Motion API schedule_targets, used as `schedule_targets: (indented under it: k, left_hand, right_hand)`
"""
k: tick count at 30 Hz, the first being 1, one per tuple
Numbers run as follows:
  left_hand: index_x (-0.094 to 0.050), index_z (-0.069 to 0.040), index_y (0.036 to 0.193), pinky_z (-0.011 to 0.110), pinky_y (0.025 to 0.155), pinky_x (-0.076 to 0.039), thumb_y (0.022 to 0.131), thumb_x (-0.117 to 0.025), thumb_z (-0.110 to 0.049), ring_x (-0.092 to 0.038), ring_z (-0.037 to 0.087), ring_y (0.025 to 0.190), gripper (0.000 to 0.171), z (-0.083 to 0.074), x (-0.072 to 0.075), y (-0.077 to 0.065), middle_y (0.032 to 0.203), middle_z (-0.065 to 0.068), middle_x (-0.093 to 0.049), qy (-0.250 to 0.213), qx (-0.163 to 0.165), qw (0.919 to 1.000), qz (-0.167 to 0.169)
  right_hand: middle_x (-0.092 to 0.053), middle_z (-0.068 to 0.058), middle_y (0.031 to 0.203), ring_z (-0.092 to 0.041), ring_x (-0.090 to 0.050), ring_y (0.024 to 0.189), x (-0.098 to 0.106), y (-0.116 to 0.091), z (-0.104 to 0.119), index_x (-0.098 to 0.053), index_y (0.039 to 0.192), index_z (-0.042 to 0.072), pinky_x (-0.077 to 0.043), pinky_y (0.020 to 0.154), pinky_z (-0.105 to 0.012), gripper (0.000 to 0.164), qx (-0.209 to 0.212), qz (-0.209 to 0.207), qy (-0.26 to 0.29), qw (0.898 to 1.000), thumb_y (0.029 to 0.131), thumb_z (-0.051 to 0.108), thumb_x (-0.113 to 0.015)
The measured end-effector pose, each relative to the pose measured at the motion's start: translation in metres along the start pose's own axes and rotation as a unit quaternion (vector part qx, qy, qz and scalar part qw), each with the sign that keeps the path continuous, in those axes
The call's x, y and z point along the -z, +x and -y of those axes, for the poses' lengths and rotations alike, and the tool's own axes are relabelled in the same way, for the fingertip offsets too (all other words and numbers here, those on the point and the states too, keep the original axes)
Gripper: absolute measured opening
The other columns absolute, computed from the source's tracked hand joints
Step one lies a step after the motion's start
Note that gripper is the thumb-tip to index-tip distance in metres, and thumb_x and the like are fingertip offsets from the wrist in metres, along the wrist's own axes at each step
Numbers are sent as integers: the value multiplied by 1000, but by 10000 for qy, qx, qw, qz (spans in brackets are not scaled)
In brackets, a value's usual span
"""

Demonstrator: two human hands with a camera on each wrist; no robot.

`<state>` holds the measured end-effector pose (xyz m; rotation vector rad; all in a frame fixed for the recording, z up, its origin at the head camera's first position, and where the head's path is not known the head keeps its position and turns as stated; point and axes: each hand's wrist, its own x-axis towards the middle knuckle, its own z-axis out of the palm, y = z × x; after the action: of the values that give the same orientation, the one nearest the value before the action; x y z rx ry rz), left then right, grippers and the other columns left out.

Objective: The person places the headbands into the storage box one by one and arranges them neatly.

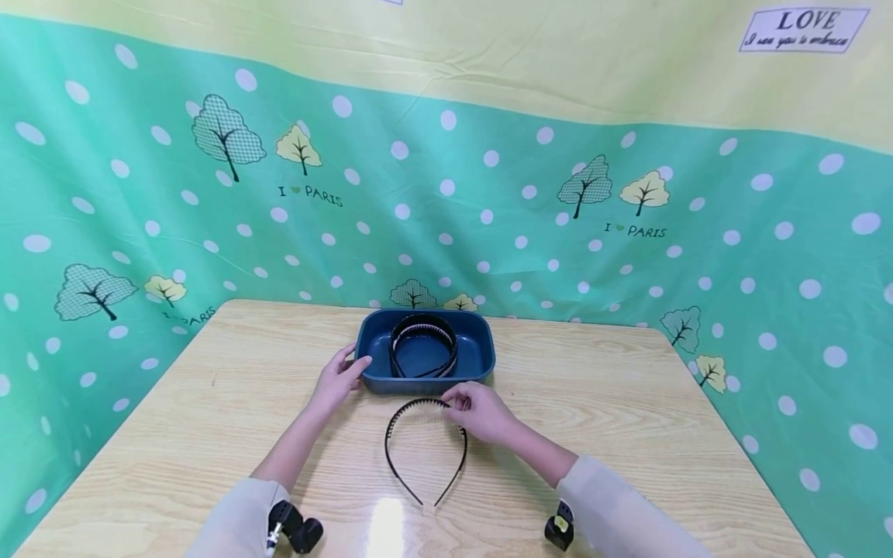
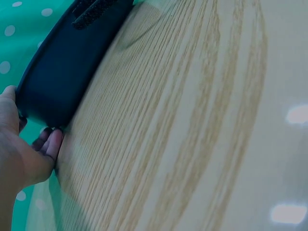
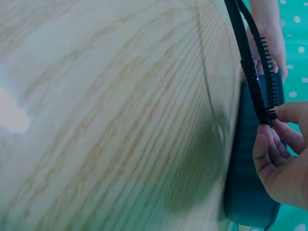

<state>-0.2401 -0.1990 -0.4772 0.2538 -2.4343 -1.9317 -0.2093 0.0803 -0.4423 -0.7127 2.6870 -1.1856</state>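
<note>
A black toothed headband [image 1: 418, 401] hangs in front of a dark blue rectangular box [image 1: 377, 384], its two ends pointing toward me. My right hand [image 1: 484, 415] pinches the band near the right of its arch, between thumb and fingers. In the right wrist view, comb teeth line the inside and a glittery stretch covers the outside of the headband [image 3: 251, 77]. My left hand [image 1: 339, 380] grips the box's left end, thumb at the rim and fingers against the outer wall. Inside the box, several black headbands [image 1: 422, 320] lie nested.
The wooden table [image 1: 593, 380] carries the box near its far edge. Behind and at both sides hangs a green and yellow curtain [image 1: 488, 217] with dots and trees. Small black cameras [image 1: 305, 535] are strapped to both wrists.
</note>
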Motion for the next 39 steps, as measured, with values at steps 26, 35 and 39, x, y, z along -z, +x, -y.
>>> schedule_targets:
  k: [26,35,39]
  left_hand:
    - [-35,-9,144,25,79,-52,93,-56,-36,-59,16,99,61,0,0,-1,135,26,-49,-12,29,10000,6]
    - [-34,-9,144,25,79,-52,93,-56,-35,-59,16,99,61,0,0,-1,134,26,-49,-24,15,10000,9]
    - [-34,-9,144,25,80,-51,93,-56,-35,-59,17,100,61,0,1,-1,135,26,-49,-24,11,10000,14]
  right_hand:
    - [-53,0,73,-11,-46,64,19,7,10,-68,100,7,-38,52,-19,16,-237,-201,321,9990,84,10,-67]
    - [-54,-1,74,-11,-46,63,26,14,12,-69,101,6,-38,53,-19,17,-349,-334,363,9982,85,11,-67]
    - [-54,-1,74,-12,-45,63,30,19,15,-69,102,7,-37,52,-20,17,-387,-376,382,9978,85,12,-67]
